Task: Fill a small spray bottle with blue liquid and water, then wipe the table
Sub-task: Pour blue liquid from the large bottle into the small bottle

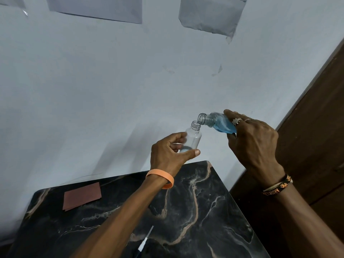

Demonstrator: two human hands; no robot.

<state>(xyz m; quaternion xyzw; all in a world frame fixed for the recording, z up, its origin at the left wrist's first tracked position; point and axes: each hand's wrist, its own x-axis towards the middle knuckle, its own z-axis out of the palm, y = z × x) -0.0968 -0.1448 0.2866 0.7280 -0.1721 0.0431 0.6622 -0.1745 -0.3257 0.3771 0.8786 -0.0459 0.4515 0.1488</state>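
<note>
Left hand (168, 153): grips small spray bottle (194, 136).
Right hand (253, 144): grips tilted blue-liquid bottle (219, 122), two o'clock.
Progress: pour seemingly begun; water, wiping left.

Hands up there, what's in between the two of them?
In the head view, two open bottles: the left hand holds the small spray bottle, the right hand tips the blue liquid bottle, mouth to mouth.
</note>
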